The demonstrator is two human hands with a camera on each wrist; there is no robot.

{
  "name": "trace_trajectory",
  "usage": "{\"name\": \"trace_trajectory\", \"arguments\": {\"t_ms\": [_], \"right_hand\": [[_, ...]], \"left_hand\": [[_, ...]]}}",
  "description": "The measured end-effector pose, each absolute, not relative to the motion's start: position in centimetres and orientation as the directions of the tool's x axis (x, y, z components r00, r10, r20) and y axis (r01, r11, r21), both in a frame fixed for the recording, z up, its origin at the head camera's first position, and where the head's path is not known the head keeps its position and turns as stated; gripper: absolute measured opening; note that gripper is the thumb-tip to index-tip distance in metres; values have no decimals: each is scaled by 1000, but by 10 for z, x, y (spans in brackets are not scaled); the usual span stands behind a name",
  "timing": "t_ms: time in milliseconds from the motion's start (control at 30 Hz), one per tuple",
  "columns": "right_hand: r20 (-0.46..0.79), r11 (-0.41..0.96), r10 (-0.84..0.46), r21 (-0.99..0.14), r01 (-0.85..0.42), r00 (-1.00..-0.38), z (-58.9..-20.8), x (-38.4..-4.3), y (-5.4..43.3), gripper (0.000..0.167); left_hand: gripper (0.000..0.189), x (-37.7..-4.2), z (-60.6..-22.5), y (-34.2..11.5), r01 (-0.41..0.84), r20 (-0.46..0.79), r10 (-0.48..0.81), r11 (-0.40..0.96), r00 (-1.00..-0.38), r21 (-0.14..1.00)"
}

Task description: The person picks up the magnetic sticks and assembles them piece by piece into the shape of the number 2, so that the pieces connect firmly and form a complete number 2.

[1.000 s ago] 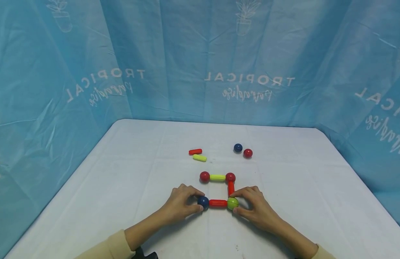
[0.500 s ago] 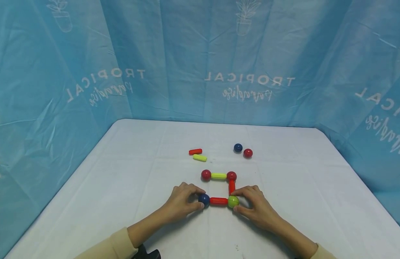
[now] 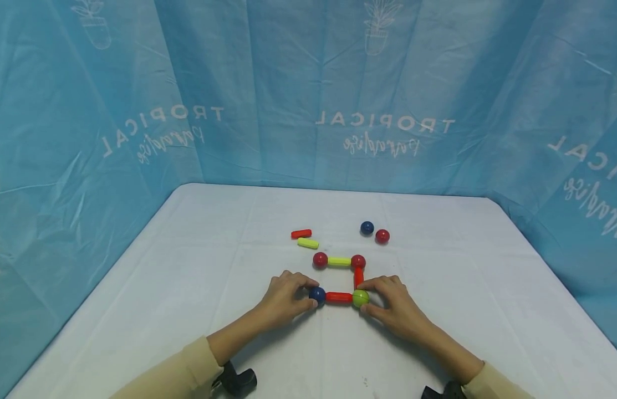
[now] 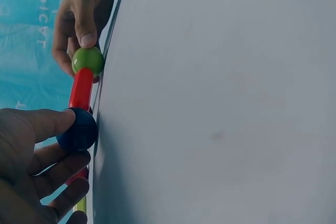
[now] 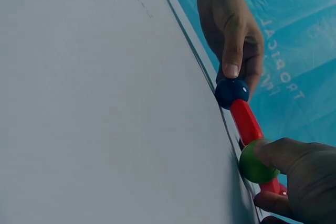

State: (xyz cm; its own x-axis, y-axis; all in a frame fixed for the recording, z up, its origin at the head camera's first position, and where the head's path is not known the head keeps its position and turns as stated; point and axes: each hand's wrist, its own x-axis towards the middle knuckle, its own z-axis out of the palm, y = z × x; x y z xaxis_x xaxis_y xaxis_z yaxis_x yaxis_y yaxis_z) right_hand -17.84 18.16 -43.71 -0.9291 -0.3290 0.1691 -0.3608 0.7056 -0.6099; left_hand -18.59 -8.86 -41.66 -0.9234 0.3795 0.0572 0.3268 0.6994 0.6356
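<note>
A three-sided figure of balls and rods lies on the white table. My left hand (image 3: 284,299) pinches its dark blue ball (image 3: 317,296) between thumb and forefinger at the near left corner. At the near right corner, the thumb and forefinger of my right hand (image 3: 395,305) pinch the green ball (image 3: 360,298). One red rod (image 3: 339,298) joins these two balls. Another red rod (image 3: 358,278) runs from the green ball back to a red ball (image 3: 358,261). From there a yellow-green rod (image 3: 339,261) leads left to a second red ball (image 3: 320,260). The left side has no rod.
Behind the figure lie a loose red rod (image 3: 301,234) and a loose yellow-green rod (image 3: 308,243). To their right sit a loose blue ball (image 3: 367,228) and a loose red ball (image 3: 382,236). A blue curtain (image 3: 288,83) hangs past the table's (image 3: 138,310) far edge.
Both hands have pushed the joined figure away from me and slightly right, still pinching the blue and green balls. The loose rods and balls have stayed put.
</note>
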Motion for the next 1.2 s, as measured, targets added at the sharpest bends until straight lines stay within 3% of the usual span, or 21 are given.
{"name": "trace_trajectory", "arguments": {"t_ms": [667,933,1200], "right_hand": [[147,736,-297,-595,-324,-944,-436,-207,186,39],[155,728,-298,-602,-330,-942,-437,-209,187,39],[161,723,-292,-607,-328,-943,-438,-209,187,38]], "left_hand": [[37,-216,-418,-75,323,67,352,747,-934,581],[40,-219,-414,-78,300,46,345,735,-937,608],[37,-252,-402,-87,251,144,206,771,-968,586]]}}
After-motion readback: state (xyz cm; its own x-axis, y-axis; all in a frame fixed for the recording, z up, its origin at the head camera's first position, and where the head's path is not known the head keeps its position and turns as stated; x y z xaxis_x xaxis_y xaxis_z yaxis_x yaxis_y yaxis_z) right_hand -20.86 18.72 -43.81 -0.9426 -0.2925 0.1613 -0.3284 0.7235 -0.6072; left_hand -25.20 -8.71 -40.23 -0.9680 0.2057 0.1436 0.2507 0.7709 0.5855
